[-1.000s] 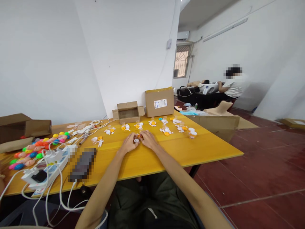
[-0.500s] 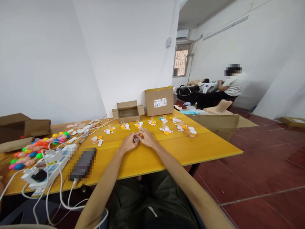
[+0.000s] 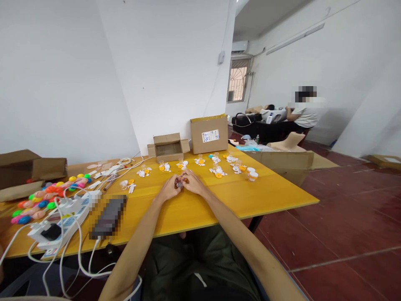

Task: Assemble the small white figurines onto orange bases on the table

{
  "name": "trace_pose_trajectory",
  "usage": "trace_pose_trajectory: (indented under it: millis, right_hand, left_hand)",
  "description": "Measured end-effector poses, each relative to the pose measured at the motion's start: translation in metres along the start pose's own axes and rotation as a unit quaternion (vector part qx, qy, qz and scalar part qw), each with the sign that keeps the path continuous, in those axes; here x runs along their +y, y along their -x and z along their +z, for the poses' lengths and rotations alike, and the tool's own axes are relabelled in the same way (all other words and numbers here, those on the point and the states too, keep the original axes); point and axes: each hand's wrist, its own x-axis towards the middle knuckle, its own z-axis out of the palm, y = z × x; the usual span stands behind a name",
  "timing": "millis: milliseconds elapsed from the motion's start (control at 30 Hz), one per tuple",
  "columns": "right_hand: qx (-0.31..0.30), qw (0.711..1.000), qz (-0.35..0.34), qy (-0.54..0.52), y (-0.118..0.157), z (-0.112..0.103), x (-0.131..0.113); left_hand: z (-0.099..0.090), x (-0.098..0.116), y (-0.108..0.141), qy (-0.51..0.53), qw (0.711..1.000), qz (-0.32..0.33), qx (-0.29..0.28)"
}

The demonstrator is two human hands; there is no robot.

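Over the yellow table (image 3: 244, 200), my left hand (image 3: 170, 188) is closed around a small clear plastic cup (image 3: 179, 184). My right hand (image 3: 192, 183) meets it there, its fingers bent and pressed together at the cup's top. The small orange part that those fingers pinched a moment ago is now mostly covered by them. Beyond my hands, small groups of clear cups, white pieces and orange rings (image 3: 218, 175) are spread in an arc. Two white-lidded cups (image 3: 252, 175) stand to the right, and another clear cup (image 3: 124, 184) lies to the left.
An open carton (image 3: 168, 150) and a closed box (image 3: 209, 136) stand at the back. On the left lie a phone (image 3: 109, 216), a power strip (image 3: 78, 215) with trailing white cables, and colourful toys (image 3: 50, 194). A person (image 3: 305, 113) sits in the far right background.
My right fingers have moved left onto the cup's top, bringing the orange part to it and covering it. The left hand has barely moved.
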Motion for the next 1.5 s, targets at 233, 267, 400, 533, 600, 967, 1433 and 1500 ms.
trace_pose_trajectory:
  millis: [233,267,400,533,600,967,1433,1500]
  right_hand:
    - [-0.024,1.0,0.0,0.009,0.002,-0.006,-0.006]
    - [-0.024,1.0,0.002,0.009,0.002,-0.007,-0.007]
    - [-0.032,0.999,0.008,0.0,0.003,-0.01,-0.009]
    - [-0.046,0.999,0.013,-0.024,0.002,-0.012,-0.004]
    - [-0.054,0.998,0.012,-0.041,0.002,-0.013,0.0]
    - [-0.08,0.991,0.025,-0.105,0.0,-0.013,0.015]
    - [-0.077,0.987,0.047,-0.129,-0.001,-0.01,0.016]
    - [-0.078,0.988,0.047,-0.123,0.0,-0.011,0.015]
  left_hand:
    - [0.002,-0.003,-0.001,0.045,0.999,0.015,-0.003]
    - [0.002,-0.004,-0.001,0.058,0.998,0.016,-0.004]
    - [0.002,-0.006,-0.003,0.108,0.994,-0.001,-0.02]
    - [0.002,-0.011,-0.005,0.147,0.988,-0.023,-0.032]
    - [0.002,-0.015,-0.006,0.153,0.987,-0.034,-0.034]
    - [0.002,-0.021,-0.008,0.099,0.995,-0.023,-0.019]
    - [0.0,-0.013,-0.006,0.095,0.995,-0.022,-0.018]
    - [0.0,-0.014,-0.007,0.101,0.995,-0.023,-0.018]
